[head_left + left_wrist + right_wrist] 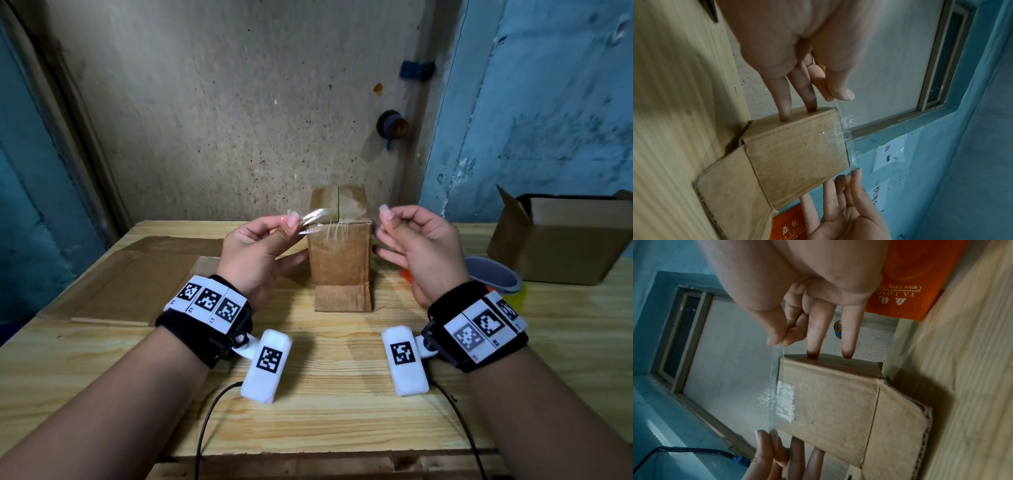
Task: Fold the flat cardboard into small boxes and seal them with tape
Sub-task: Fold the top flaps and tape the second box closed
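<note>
We've got the small box (339,253) standing upright at the middle of the wooden table (325,404), top flaps shut, one bottom flap (342,297) splayed out flat toward us at 6 o'clock. A strip of clear tape (317,219) is stretched across the box top, w/ part of it already stuck down over the front top edge.

Our left hand (255,253) pinches the tape's left end btwn thumb and forefinger at approx. 9 o'clock from the box top; in the left wrist view two straight fingers (784,104) press on that side wall. Our right hand (423,246) sits at 3 o'clock, thumb and forefinger closed on the tape's other end, clear in the right wrist view where the film runs from that pinch along the box edge; two straight fingers (821,331) touch the right side wall.

Flat cardboard sheets (137,274) lie on the table at 9 o'clock from the box. An open carton (561,240) stands at 3 o'clock, near the table's right edge. Btwn it and our right wrist there's a tape roll (496,277), partly hidden, and an orange tape cutter (920,272) just beside the box.
</note>
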### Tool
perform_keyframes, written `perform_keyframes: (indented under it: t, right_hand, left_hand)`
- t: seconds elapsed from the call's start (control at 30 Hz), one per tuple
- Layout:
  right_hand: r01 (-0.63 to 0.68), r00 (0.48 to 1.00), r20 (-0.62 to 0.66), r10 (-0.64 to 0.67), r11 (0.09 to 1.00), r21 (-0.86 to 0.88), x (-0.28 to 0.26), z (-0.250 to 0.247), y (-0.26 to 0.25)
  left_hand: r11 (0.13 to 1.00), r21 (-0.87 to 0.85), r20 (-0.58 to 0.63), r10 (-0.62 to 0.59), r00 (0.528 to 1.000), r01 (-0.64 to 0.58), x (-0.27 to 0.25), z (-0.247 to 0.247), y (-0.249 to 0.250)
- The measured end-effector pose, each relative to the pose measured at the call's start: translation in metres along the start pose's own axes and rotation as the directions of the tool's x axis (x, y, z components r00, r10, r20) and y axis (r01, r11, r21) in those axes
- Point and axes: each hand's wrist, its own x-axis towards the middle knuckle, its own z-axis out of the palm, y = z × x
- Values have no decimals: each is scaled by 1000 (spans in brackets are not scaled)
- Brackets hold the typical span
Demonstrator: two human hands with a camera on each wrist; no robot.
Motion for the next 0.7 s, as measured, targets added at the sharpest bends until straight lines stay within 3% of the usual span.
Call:
perform_keyframes:
  t: [0.7]
  right_hand:
    - [-57,998,-24,57,998,17,-2,5,1]
  left_hand:
    - [994,-39,-64,-102,993,99,9,4,-4]
